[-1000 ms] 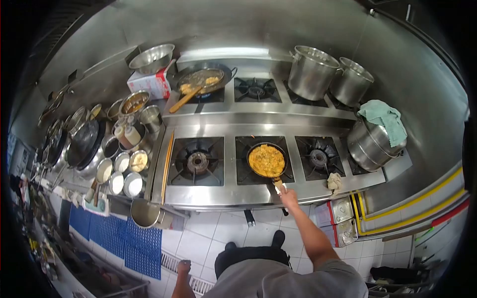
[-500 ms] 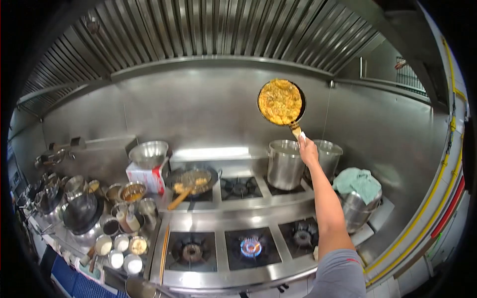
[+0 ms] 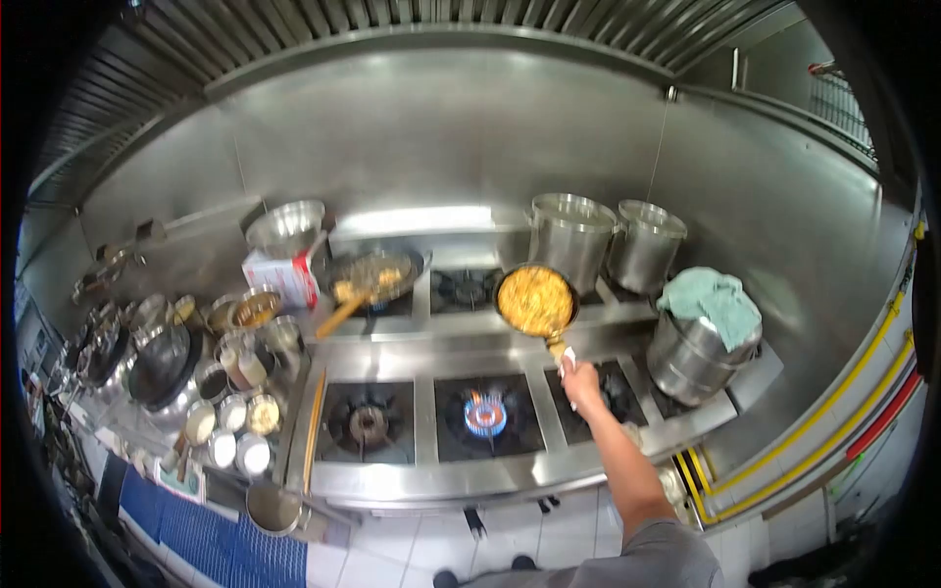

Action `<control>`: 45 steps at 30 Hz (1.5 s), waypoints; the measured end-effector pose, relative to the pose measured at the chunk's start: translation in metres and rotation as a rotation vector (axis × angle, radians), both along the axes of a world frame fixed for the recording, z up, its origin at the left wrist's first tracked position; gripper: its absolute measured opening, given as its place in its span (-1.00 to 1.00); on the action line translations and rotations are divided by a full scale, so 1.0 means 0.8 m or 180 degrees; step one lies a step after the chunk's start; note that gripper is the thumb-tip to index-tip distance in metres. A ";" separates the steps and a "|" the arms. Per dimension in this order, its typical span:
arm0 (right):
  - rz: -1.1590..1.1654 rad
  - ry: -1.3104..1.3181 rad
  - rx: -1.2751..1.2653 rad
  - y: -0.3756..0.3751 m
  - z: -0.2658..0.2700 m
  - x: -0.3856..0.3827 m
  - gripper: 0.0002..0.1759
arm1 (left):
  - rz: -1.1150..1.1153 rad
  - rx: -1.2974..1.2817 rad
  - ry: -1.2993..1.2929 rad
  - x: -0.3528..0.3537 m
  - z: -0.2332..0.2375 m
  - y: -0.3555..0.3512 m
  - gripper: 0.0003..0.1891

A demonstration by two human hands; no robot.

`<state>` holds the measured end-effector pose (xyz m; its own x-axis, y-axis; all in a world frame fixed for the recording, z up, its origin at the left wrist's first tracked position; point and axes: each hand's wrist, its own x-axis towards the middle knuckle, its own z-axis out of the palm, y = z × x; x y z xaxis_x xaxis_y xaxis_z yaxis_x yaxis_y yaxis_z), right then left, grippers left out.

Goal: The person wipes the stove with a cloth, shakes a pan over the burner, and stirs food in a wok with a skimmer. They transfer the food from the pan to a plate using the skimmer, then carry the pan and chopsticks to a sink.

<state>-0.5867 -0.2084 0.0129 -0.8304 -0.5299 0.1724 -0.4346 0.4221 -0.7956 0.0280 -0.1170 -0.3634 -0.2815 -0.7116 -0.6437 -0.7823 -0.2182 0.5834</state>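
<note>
My right hand is closed around the wooden-looking handle of a frying pan, with a bit of white cloth or paper at the grip. A round golden omelette fills the pan, which hangs above the back edge of the stove's front row. Below and to the left of it, a lit burner shows a blue and orange flame. My left hand is out of view.
Two tall steel pots stand behind the pan. A green cloth covers a steel pot at right. A wok with a wooden-handled tool sits back left. Several containers and sauce bottles crowd the left counter. Long chopsticks lie beside the burners.
My right hand has come down with the frying pan, from high against the back wall to just above the stove. The omelette is still in the pan. The view has tilted downward.
</note>
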 end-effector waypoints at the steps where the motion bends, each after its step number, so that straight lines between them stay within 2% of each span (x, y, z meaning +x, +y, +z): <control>1: 0.0026 -0.0171 0.0155 0.027 -0.056 0.021 -0.46 | -0.0082 0.0039 -0.0070 0.017 -0.006 0.020 -0.68; 4: 0.0146 -0.0960 0.0521 0.091 -0.160 0.092 -0.48 | -0.0640 0.0027 -0.0282 0.078 -0.015 0.065 -0.68; 5: 0.0088 -0.1138 0.0653 0.101 -0.176 0.114 -0.46 | -0.1126 -0.0085 -0.0392 0.097 -0.017 0.069 -0.68; 6: 0.0103 -0.1046 0.0758 0.105 -0.194 0.131 -0.48 | -0.1805 -0.0258 -0.0557 0.112 -0.017 0.068 -0.68; 7: 0.0116 -0.0940 0.0848 0.104 -0.212 0.143 -0.50 | -0.2181 -0.0361 -0.0655 0.124 -0.019 0.062 -0.68; 8: 0.0023 -0.0816 0.0948 0.099 -0.222 0.156 -0.48 | -0.2065 -0.0228 -0.0632 0.136 -0.031 0.052 -0.68; 9: 0.0023 -0.0733 0.0938 0.089 -0.234 0.168 -0.47 | -0.0195 0.0988 -0.0564 0.133 -0.050 0.037 -0.70; 10: 0.0020 -0.0640 0.0912 0.076 -0.247 0.176 -0.47 | -0.0184 0.0417 -0.0160 0.140 -0.046 0.026 -0.76; 11: 0.0017 -0.0545 0.0877 0.062 -0.260 0.183 -0.46 | 0.1108 0.0977 -0.0345 0.131 -0.051 0.010 -0.75; 13: -0.0015 -0.0518 0.0778 0.036 -0.289 0.200 -0.48 | 0.0003 -0.0071 -0.0165 0.142 -0.042 -0.012 -0.71; 15: 0.0085 -0.0712 0.0721 0.036 -0.342 0.211 -0.50 | 0.1118 -0.0061 0.0184 0.125 -0.027 -0.020 -0.70; 16: 0.0202 -0.0901 0.0654 0.033 -0.381 0.214 -0.51 | 0.1184 -0.0042 0.0303 0.124 -0.019 -0.023 -0.69; 18: 0.0459 -0.2659 0.0398 0.038 -0.300 0.248 -0.56 | 0.1500 0.0042 0.0419 0.115 -0.013 -0.025 -0.68; 20: 0.0572 -0.2816 0.0237 0.034 -0.266 0.233 -0.58 | 0.1421 0.0282 0.0455 0.115 -0.013 -0.017 -0.69; 23: 0.0626 -0.2764 0.0079 0.038 -0.281 0.254 -0.56 | 0.1177 0.0631 0.0076 0.126 -0.012 0.035 -0.67; 25: 0.0705 -0.3667 0.0197 0.034 -0.259 0.280 -0.55 | 0.0959 0.0752 -0.0257 0.128 -0.013 0.046 -0.65; 26: 0.0695 -0.2964 0.0254 0.025 -0.274 0.269 -0.56 | 0.0849 0.0903 -0.0354 0.145 -0.058 0.058 -0.65; 28: 0.0667 -0.1593 0.0482 0.024 -0.362 0.231 -0.56 | -0.0194 0.0609 -0.0548 0.158 -0.099 0.057 -0.65; 29: 0.0684 -0.1653 0.0342 0.026 -0.362 0.245 -0.55 | -0.0711 0.0496 -0.0640 0.167 -0.103 0.085 -0.64; 30: 0.0704 -0.1712 0.0201 0.028 -0.360 0.258 -0.54 | -0.0220 0.0822 -0.0741 0.159 -0.077 0.085 -0.61; 31: 0.0604 -0.2495 -0.0043 0.025 -0.314 0.284 -0.52 | 0.0598 0.0716 -0.0446 0.158 -0.073 0.094 -0.61; 33: 0.0536 -0.2453 0.0204 0.016 -0.314 0.269 -0.54 | 0.0842 0.0568 -0.0421 0.154 -0.077 0.089 -0.61; 34: 0.0498 -0.2411 0.0361 0.017 -0.304 0.259 -0.55 | 0.0822 0.0438 -0.0435 0.149 -0.064 0.085 -0.60; 35: 0.0497 -0.2431 0.0259 0.015 -0.296 0.248 -0.58 | 0.0842 0.0745 -0.0395 0.144 -0.054 0.078 -0.60; 37: 0.0596 -0.2704 0.0165 0.011 -0.296 0.254 -0.59 | 0.0804 0.0460 -0.0407 0.135 -0.046 0.069 -0.62; 40: 0.0505 -0.3020 0.0138 0.012 -0.263 0.256 -0.58 | 0.0898 0.0651 -0.0368 0.118 -0.030 0.049 -0.63; 43: 0.0554 -0.2525 0.0281 0.011 -0.286 0.246 -0.59 | 0.0687 0.0623 -0.0540 0.094 -0.019 0.043 -0.62; 45: 0.0592 -0.2731 0.0141 0.010 -0.291 0.246 -0.57 | 0.0540 0.0482 -0.0684 0.083 -0.012 0.032 -0.62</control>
<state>-0.3899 -0.2005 -0.2201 -0.5636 -0.6610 -0.4954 0.2410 0.4421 -0.8640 0.0946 -0.0911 -0.3733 -0.0129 -0.6283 -0.7779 -0.8292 -0.4280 0.3594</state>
